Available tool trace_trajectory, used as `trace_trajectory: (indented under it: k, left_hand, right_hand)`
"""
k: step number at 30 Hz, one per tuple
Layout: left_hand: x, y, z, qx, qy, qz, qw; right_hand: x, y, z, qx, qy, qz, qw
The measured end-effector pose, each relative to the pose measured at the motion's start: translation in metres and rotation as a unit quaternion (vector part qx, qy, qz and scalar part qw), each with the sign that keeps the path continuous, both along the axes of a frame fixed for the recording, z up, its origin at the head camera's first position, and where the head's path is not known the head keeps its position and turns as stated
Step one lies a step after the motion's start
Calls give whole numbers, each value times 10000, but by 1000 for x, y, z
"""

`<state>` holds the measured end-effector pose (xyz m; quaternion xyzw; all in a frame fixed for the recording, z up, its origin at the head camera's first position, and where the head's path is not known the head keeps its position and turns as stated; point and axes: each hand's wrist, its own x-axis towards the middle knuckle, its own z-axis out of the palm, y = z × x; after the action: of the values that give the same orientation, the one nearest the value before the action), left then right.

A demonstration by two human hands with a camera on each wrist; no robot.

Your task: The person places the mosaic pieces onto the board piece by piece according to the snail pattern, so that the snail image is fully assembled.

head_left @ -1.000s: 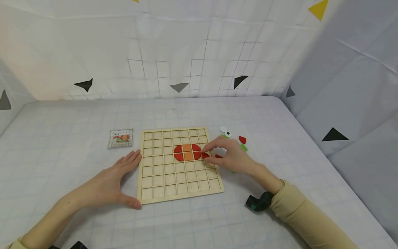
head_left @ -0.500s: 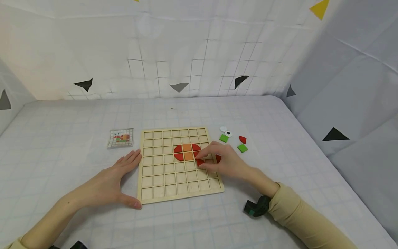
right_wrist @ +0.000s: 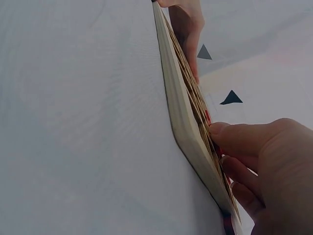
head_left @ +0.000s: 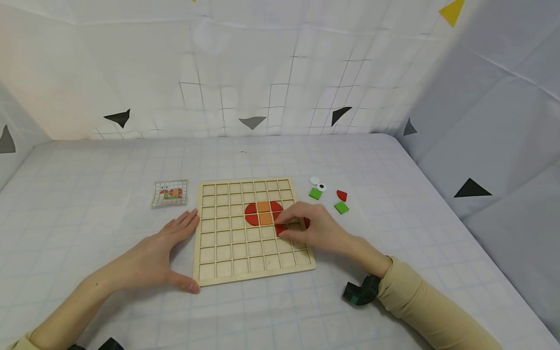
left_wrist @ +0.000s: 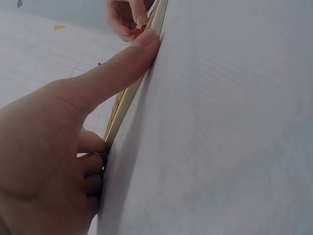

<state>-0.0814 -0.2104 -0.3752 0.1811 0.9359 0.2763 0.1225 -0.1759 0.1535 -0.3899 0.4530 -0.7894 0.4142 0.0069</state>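
Note:
A wooden grid board [head_left: 238, 253] lies on the table. My left hand [head_left: 150, 260] touches its left edge with thumb and fingertips spread apart. In the left wrist view, the thumb [left_wrist: 117, 71] lies against the board's side. Two orange square tiles [head_left: 264, 218] with rounded red tiles [head_left: 251, 218] on both sides fill cells in the middle. Just below the right-hand red ones, my right hand [head_left: 317, 224] pinches a red tile [head_left: 280, 229] between thumb and index finger, right at a cell. The right hand partly hides that tile and the board's right side.
A small picture card [head_left: 170, 194] lies behind the left hand. Right of the board are green square tiles [head_left: 341, 207], a red tile [head_left: 341, 195], a white disc [head_left: 314, 180] and an eye disc [head_left: 321, 187]. Another red tile [head_left: 306, 222] is partly behind the right hand.
My right hand has carried the red tile left and slightly nearer, to a cell below the red ones, and has stayed there over the last half second. The left hand is still.

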Motion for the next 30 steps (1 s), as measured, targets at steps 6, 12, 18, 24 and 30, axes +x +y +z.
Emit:
trace_trajectory:
  k: [6,12,18,24,30]
  left_hand:
    - [-1,1,0,-25,-15,-6,10000]
    - [-1,0,0,-30,-32,-4,10000]
    - [0,0,1,-23,-32,-17,10000]
    - [0,0,0,-43,-40,1,10000]
    - [-1,1,0,-82,-83,16,9999]
  right_hand:
    - [0,0,1,0,-39,61,10000]
    - [-2,2,1,7,-151,131,9998]
    - [-1,2,1,2,-218,125,9997]
    - [0,1,2,-16,-255,104,9996]
    - [-7,12,11,124,-229,-471,9985]
